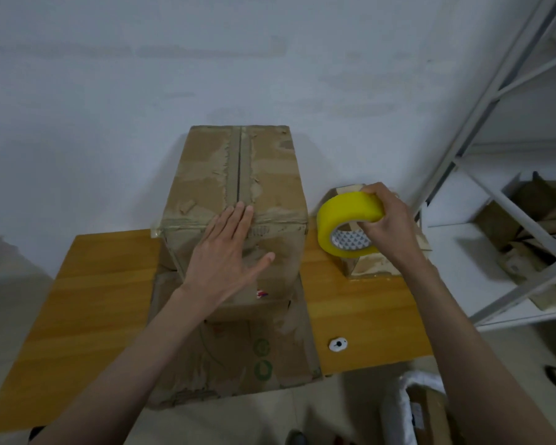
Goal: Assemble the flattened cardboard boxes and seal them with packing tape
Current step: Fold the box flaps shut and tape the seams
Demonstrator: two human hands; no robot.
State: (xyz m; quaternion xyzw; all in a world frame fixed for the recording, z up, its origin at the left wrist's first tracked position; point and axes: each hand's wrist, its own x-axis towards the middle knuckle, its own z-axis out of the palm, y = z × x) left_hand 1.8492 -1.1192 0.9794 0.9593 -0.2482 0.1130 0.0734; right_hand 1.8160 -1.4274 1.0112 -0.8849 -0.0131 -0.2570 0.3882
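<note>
Sealing step: left hand (pixel 230 252) flat on assembled box (pixel 235 200) mid-worktop (pixel 90 284), right hand (pixel 384 216) gripping yellow tape roll (pixel 347 220) right of box; next, probably tape the centre seam.

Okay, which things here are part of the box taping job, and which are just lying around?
Job: assembled cardboard box, yellow tape roll, flattened cardboard, left hand, right hand.
Lying about: small white object, metal shelving, small box.

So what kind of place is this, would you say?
Probably a small storeroom or packing area: white metal shelving holding crumpled brown cardboard, a worn brown cardboard box on a wooden table, and a yellow tape roll.
</note>
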